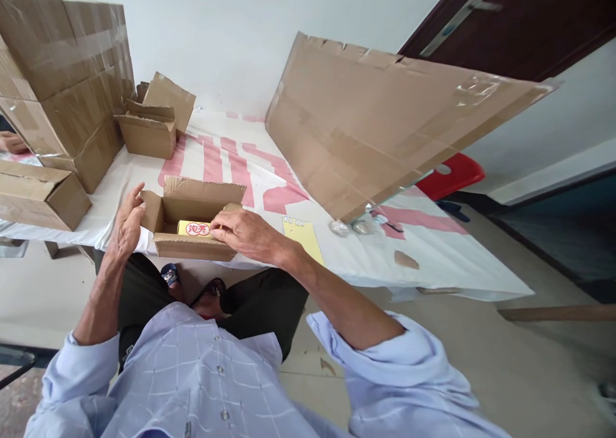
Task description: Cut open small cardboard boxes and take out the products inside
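The yellow box (197, 228), red lettering facing up, lies inside the open cardboard box (195, 247) at the near edge of the table (346, 261), close against its front wall. Judged by appearance, it should be light, with stiff, smooth card faces that could slip a little under dry fingers and dent at the corners if squeezed; contents cannot be seen. The sound place to take hold is across its two long sides near one end, with even, modest pressure. Your right hand (248, 233) is drawn in narrow, holding the yellow box by its right end; the underside of that grip is hidden. Your left hand (128, 223), fingers loosely spread, rests against the left flap (152, 210) of the cardboard box, to the left of the yellow box and apart from it.
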{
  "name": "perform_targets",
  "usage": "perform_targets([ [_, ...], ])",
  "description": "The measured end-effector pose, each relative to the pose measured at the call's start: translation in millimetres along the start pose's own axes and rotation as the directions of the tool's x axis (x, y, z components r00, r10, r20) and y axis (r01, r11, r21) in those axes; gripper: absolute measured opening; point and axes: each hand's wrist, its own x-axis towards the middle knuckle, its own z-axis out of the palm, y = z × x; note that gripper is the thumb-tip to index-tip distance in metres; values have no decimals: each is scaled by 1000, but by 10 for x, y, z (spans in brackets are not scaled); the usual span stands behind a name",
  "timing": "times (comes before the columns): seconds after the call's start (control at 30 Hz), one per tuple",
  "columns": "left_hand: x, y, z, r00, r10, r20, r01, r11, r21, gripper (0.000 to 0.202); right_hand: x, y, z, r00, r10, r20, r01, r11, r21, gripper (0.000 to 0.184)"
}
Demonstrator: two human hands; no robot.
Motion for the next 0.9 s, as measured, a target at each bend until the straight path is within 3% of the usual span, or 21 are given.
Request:
perform_targets([
  [0.07, -21, 19, 18, 999, -15, -39, 13, 999, -46, 64, 134, -24, -86, 995, 18, 98, -12, 998, -60, 13],
  [0.13, -52, 5, 15, 999, 27, -18, -28, 997, -72, 73, 243, -48, -155, 981, 35, 189, -10, 992, -128, 16],
  [0.23, -102, -111, -13, 991, 101, 86, -85, 980, -181, 115, 339, -79, -208, 963, 56, 265, -7, 983, -183, 25],
  [0.33, -123, -256, -17, 959, 117, 257, -15, 930, -367, 157, 370, -95, -202, 946, 34, 322, 16, 988, -151, 29],
  [0.4, -114, -307, 0, 926, 120, 357, 44, 907, -420, 170, 371, -91, -177, 940, 28, 341, 13, 993, -117, 27],
  [0.6, -35, -303, 19, 844, 99, 526, 102, 935, -340, 173, 361, 41, -56, 910, 44, 412, -27, 999, -46, 43],
  [0.77, -40, -299, 0, 797, 143, 587, 60, 948, -312, 165, 365, 135, 11, 931, 0, 364, 8, 1000, -20, 53],
  [0.83, -63, -255, 5, 788, 132, 602, 24, 969, -244, 154, 362, 108, -5, 933, -7, 359, 19, 999, -32, 48],
  [0.9, -82, -197, 24, 805, 104, 584, -13, 987, -158, 144, 356, 54, -42, 938, 7, 346, 22, 996, -82, 34],
])
